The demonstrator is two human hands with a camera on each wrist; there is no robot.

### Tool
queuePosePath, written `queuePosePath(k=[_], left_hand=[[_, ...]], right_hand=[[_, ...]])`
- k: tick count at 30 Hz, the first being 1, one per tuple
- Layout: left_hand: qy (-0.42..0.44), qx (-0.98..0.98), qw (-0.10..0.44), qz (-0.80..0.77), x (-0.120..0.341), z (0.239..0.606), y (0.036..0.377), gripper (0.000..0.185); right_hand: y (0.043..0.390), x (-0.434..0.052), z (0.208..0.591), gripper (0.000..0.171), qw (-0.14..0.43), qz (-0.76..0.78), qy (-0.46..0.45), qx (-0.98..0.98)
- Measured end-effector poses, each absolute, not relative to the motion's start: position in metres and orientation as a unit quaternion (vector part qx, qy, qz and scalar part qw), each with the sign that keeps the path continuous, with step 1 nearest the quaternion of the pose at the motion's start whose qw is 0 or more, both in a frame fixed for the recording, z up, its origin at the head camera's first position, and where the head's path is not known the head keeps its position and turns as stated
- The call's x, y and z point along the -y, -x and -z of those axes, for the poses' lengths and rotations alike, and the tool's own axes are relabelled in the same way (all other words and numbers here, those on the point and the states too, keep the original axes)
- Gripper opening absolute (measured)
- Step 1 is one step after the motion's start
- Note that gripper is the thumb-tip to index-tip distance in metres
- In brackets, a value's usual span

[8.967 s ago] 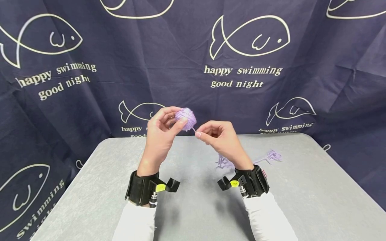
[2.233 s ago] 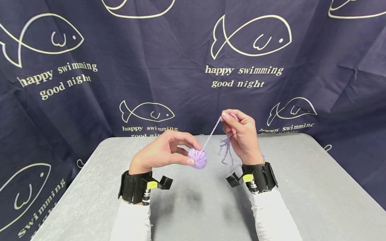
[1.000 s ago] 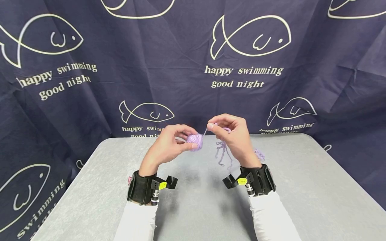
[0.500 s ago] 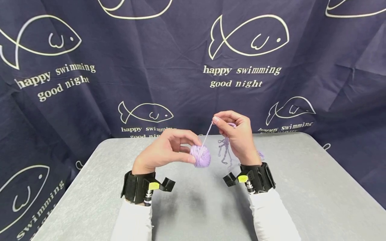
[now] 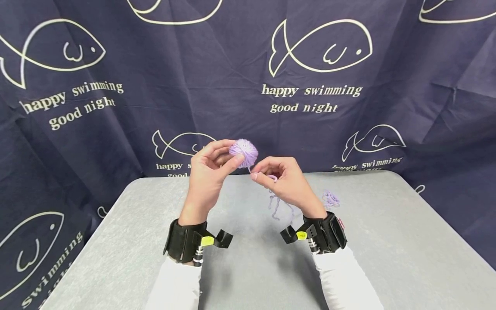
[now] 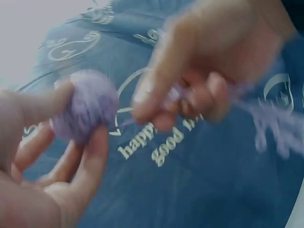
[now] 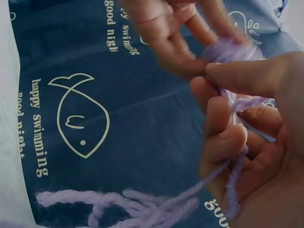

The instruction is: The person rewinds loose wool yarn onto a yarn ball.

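My left hand holds a small lilac yarn ball up between thumb and fingertips, above the far part of the grey table. The ball looks blurred in the left wrist view. My right hand sits just right of and below the ball and pinches the yarn strand that runs from it. Loose loops of yarn hang from that hand toward the table, and they trail below the fingers in the right wrist view.
A small tangle of lilac yarn lies on the table to the right of my right wrist. A dark blue cloth printed with fish and words hangs behind the table. Black camera cuffs sit on both wrists.
My left hand has lifted the ball from low over the table to chest height. My right hand came down and left, close under the ball, so the strand between them is short.
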State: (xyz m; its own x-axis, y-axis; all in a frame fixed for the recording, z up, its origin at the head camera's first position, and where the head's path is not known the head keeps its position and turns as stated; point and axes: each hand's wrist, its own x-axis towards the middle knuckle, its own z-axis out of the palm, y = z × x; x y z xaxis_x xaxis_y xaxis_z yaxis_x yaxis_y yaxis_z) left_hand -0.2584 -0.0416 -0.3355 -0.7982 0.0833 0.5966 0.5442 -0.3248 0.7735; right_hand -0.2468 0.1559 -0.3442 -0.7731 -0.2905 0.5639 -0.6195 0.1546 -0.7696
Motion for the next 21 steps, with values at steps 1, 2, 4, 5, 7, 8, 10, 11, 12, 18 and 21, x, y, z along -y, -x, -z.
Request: queuePosePath(k=[1,2,4,5,7,8,10,11,12,18,21], left_hand=[[0.265,0.593,0.172,0.741,0.042,0.336,0.259,0.030],[0.254,0.624,0.188,0.715,0.043,0.337,0.260,0.030],[0.245,0.677,0.202,0.664,0.044,0.338,0.262,0.030],[0.244,0.698,0.201,0.643,0.045,0.339,0.262,0.029],[0.249,0.733,0.185,0.606,0.045,0.340,0.262,0.028],[0.252,0.747,0.174,0.589,0.046,0.340,0.262,0.028],[0.258,0.771,0.151,0.562,0.046,0.341,0.262,0.028],[0.263,0.781,0.137,0.550,0.047,0.341,0.262,0.028],[0.268,0.789,0.121,0.539,0.047,0.341,0.261,0.028],[0.327,0.788,0.022,0.522,0.052,0.341,0.261,0.028],[0.370,0.758,-0.022,0.537,0.055,0.340,0.261,0.029]], right_hand=[[0.246,-0.155,0.344,0.005,0.144,-0.571,-0.310,0.746],[0.246,-0.155,0.344,0.004,0.147,-0.569,-0.312,0.747],[0.245,-0.155,0.343,0.004,0.153,-0.573,-0.310,0.743],[0.245,-0.155,0.343,0.004,0.158,-0.579,-0.306,0.739],[0.244,-0.156,0.342,0.004,0.167,-0.597,-0.294,0.727],[0.244,-0.157,0.341,0.004,0.171,-0.608,-0.287,0.720],[0.243,-0.160,0.341,0.005,0.179,-0.631,-0.270,0.705],[0.243,-0.161,0.341,0.006,0.183,-0.642,-0.262,0.697],[0.243,-0.162,0.341,0.008,0.187,-0.651,-0.253,0.691],[0.248,-0.165,0.340,0.006,0.201,-0.720,-0.221,0.627],[0.250,-0.165,0.340,0.010,0.206,-0.743,-0.212,0.601]])
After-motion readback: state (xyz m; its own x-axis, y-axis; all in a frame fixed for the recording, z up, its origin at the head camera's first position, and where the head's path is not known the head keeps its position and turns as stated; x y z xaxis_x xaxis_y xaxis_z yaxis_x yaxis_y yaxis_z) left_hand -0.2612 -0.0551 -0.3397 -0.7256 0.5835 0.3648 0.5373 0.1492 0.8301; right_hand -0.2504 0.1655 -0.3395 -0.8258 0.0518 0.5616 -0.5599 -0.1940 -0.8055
